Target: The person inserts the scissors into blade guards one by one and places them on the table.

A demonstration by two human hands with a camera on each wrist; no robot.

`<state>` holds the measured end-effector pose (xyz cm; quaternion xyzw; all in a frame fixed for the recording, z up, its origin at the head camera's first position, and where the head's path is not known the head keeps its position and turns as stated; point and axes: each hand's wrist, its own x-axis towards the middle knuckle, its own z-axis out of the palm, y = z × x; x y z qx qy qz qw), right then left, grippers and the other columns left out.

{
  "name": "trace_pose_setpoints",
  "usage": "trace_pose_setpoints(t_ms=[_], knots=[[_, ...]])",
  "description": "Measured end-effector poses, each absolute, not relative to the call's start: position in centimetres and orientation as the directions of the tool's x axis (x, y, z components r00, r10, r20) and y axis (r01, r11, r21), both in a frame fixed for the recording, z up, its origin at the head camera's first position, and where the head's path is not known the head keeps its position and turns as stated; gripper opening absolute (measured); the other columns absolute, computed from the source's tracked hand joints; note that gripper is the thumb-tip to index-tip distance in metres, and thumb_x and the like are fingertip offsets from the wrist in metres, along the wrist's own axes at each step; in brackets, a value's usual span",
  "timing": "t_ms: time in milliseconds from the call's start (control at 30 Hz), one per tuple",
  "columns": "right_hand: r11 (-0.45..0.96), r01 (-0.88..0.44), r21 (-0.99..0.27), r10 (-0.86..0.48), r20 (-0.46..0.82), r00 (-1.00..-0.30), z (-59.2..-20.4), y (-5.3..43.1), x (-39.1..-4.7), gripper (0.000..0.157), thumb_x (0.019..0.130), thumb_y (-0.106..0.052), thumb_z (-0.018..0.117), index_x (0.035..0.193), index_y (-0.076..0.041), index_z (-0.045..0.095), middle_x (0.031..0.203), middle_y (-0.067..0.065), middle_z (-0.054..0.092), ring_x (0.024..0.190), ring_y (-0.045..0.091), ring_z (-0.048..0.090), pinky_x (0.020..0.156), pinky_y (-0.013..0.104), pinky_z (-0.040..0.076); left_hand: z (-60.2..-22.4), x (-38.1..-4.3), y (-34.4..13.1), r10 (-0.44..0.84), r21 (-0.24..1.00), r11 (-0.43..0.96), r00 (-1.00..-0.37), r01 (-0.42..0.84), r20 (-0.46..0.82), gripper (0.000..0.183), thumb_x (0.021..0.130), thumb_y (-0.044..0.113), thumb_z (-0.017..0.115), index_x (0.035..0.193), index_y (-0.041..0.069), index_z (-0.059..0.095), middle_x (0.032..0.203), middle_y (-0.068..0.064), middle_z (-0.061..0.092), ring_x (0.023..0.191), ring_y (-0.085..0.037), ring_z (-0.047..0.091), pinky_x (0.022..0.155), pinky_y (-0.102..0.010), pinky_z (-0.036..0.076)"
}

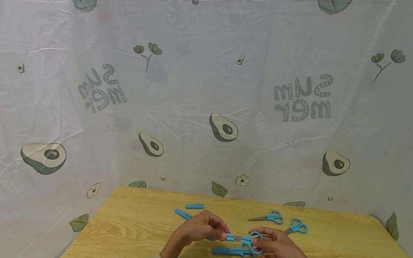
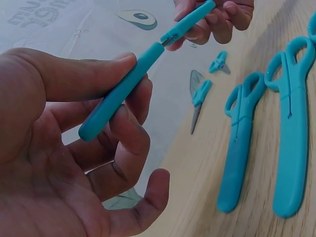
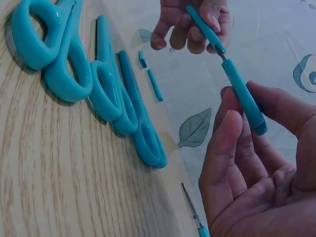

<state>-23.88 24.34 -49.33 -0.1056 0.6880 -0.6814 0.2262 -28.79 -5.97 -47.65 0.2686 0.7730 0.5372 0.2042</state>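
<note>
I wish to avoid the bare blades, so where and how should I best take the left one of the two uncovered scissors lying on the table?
Probably best by the blue handle loops, coming from the right: these scissors lie with that end to the right and the bare blades pointing left, away from such an approach.

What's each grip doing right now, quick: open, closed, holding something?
Left grip: closed, holding a cap.
Right grip: closed, holding scissors at the handle end.
</note>
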Motion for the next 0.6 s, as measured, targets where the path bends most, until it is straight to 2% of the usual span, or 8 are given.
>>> trace_pose_setpoints(t_ms=[167,467,600], knots=[[0.07,0.167,-0.983,-0.428,-0.181,-0.886,-49.41,24.29,-23.96,0.044,0.11,-0.027,0.063,0.147,-0.004,0.06,0.1,-0.004,0.076,0.093,0.012,0.072,0.077,0.028,0.06,-47.54,-28.83,-5.54,0.63,0.943,0.277,-0.776,0.183,-0.035,0.015,0.099,0.011,0.075,0.11,0.005,0.083,0.101,-0.011,0.08,0.084,-0.012,0.067,0.079,-0.036,0.058],[0.076,0.149,-0.986,-0.433,-0.167,-0.886,-49.42,24.27,-23.88,0.045,0.11,-0.027,0.063,0.148,-0.003,0.059,0.1,-0.007,0.075,0.093,0.011,0.072,0.078,0.028,0.061,-47.55,-28.73,-5.41,0.613,0.943,0.285,-0.789,0.173,-0.04,0.014,0.098,0.009,0.075,0.108,0.004,0.084,0.1,-0.012,0.081,0.085,-0.014,0.069,0.085,-0.051,0.061],[0.089,0.128,-0.988,-0.442,-0.154,-0.884,-49.28,24.26,-23.7,0.043,0.11,-0.026,0.064,0.146,-0.003,0.06,0.099,-0.009,0.076,0.092,0.009,0.073,0.08,0.028,0.062,-47.56,-28.75,-5.33,0.61,0.94,0.292,-0.792,0.175,-0.042,0.013,0.097,0.008,0.075,0.107,0.004,0.084,0.1,-0.013,0.082,0.085,-0.013,0.071,0.088,-0.054,0.061]])
